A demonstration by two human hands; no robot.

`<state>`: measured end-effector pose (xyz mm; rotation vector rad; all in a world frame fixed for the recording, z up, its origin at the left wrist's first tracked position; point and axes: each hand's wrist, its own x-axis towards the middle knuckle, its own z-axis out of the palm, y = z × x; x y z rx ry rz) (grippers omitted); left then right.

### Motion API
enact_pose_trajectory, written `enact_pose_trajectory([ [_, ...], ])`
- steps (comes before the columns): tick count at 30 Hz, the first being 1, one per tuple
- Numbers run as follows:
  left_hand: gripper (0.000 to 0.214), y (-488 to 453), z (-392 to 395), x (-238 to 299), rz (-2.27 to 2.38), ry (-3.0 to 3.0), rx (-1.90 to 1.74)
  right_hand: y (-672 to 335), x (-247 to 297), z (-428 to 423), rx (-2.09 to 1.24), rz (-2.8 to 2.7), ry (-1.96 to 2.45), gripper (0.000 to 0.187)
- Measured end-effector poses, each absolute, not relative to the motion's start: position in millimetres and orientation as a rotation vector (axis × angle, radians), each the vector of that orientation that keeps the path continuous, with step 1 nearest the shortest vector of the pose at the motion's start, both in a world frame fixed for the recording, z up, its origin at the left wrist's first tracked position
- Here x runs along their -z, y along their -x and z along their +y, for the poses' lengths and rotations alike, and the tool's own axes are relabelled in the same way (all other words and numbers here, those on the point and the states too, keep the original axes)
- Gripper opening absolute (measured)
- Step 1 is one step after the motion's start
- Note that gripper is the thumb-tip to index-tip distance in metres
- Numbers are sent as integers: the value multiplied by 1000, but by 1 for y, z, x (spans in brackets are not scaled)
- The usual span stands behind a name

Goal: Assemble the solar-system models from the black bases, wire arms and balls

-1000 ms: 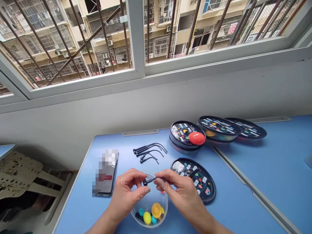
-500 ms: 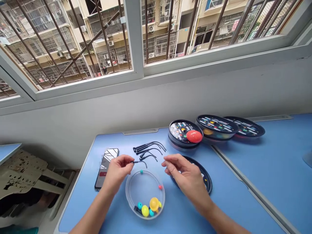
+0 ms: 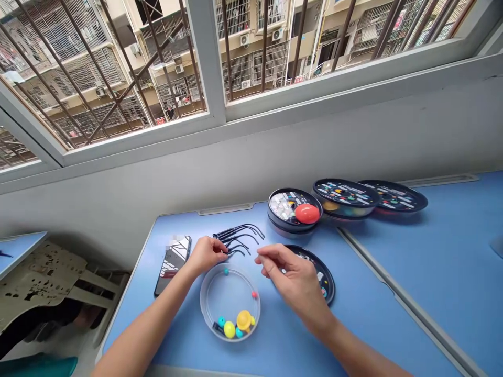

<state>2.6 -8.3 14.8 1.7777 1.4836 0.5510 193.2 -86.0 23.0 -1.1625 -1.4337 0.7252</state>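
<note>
My left hand [image 3: 208, 253] rests on the blue table, its fingers closed on a thin black curved rod at the near end of a row of black rods [image 3: 239, 234]. Just below it stands a clear round dish [image 3: 204, 303] that holds several small coloured balls [image 3: 238, 324], one of them a larger yellow ringed one. My right hand [image 3: 293, 277] hovers right of the dish with thumb and forefinger pinched together; nothing shows between them. Under that hand lies a black printed disc [image 3: 328, 285].
A phone [image 3: 173, 262] lies left of my left hand. At the back stand three black round printed tins [image 3: 346, 196]; a red ball [image 3: 307, 213] sits on the leftmost. The table's left edge drops off to a chair; a seam runs right of the disc.
A second ago both hands held a black rod over the dish. The hands have parted: the left carried the rod up to the row of rods, the right moved aside over the black disc.
</note>
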Motion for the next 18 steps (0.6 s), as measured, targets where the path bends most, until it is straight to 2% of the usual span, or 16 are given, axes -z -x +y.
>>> enact_pose_trajectory([
  [7,13,-5,-4,-9,1514,-1887,-552,-195,-25,-87,-705,-1431,1165,11],
  [14,15,0,-23,-29,1598,-1924,-651,-195,-26,-88,-710,-1427,1183,9],
  [16,14,6,-37,-41,1516,-2030,-651,-195,-27,-89,-724,-1424,1190,9],
  [18,14,13,-53,-52,1288,-2136,-464,-195,-26,-90,-728,-1428,1191,9],
])
